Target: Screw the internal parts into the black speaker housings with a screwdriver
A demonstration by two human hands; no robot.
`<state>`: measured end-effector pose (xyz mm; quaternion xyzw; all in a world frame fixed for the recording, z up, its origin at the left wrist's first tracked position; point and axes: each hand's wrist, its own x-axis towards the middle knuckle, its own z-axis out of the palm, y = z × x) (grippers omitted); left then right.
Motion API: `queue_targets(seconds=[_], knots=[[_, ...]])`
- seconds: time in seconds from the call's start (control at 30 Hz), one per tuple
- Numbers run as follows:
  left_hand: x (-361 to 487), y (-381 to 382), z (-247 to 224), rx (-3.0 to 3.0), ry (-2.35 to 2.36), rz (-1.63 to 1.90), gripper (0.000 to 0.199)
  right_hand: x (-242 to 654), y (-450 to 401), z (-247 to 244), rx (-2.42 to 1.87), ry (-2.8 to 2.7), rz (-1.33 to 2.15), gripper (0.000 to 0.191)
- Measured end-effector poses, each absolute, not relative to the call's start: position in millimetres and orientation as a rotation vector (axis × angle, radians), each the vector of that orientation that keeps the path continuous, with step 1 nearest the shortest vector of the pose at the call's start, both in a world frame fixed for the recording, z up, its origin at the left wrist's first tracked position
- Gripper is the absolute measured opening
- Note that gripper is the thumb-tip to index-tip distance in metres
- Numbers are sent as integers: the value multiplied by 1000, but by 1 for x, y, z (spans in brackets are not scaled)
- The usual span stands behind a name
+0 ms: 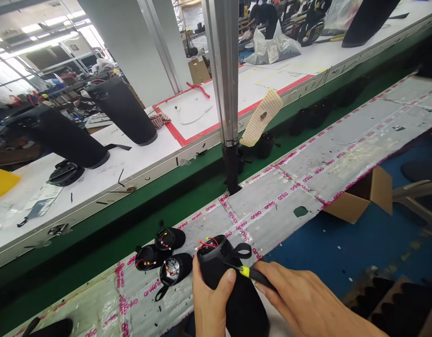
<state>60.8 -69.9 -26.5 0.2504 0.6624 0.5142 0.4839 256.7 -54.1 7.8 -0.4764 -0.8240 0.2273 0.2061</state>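
Observation:
A black fabric-covered tube (pixel 242 299) leans toward me at the bottom centre, its open end up. Red and yellow wires (pixel 209 242) stick out of that end, and a black strap loop (pixel 243 250) juts from its side. My left hand (pixel 212 299) is wrapped round the tube near the rim, thumb pressed on its front. In my right hand (pixel 289 290) is a slim tool (pixel 253 273) with a black handle, a yellow collar and a thin metal shaft, which looks like a screwdriver. Its tip points at the tube just below the rim by the strap; whether it touches is unclear.
Three similar black tubes (pixel 177 267) with wires stand on the taped silver-grey surface (pixel 209 224) to the left. Beyond a green strip (pixel 107 220) runs a white bench (pixel 107 180) with more black tubes (pixel 126 112). A metal post (pixel 221 70) rises ahead. A cardboard box (pixel 356 199) sits right.

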Motion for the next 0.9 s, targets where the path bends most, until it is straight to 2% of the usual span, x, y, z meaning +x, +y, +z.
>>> queue_targets(seconds=[0.17, 0.33, 0.47, 0.57, 0.8, 0.9], knots=[[64, -72, -24, 611, 1618, 1239, 87, 253, -57, 8, -1317, -2336, 562, 26], [64, -73, -16, 698, 1765, 1161, 90, 250, -64, 9, -1396, -2348, 387, 28], [67, -73, -6, 761, 1909, 1089, 81, 249, -70, 16, -1440, -2411, 282, 25], [71, -74, -3, 764, 1974, 1047, 81, 247, -71, 22, -1451, -2452, 233, 17], [68, -79, -9, 738, 2011, 1021, 91, 243, -72, 17, -1460, -2495, 286, 10], [67, -81, -15, 629, 1851, 1145, 85, 241, -72, 11, -1454, -2447, 416, 11]])
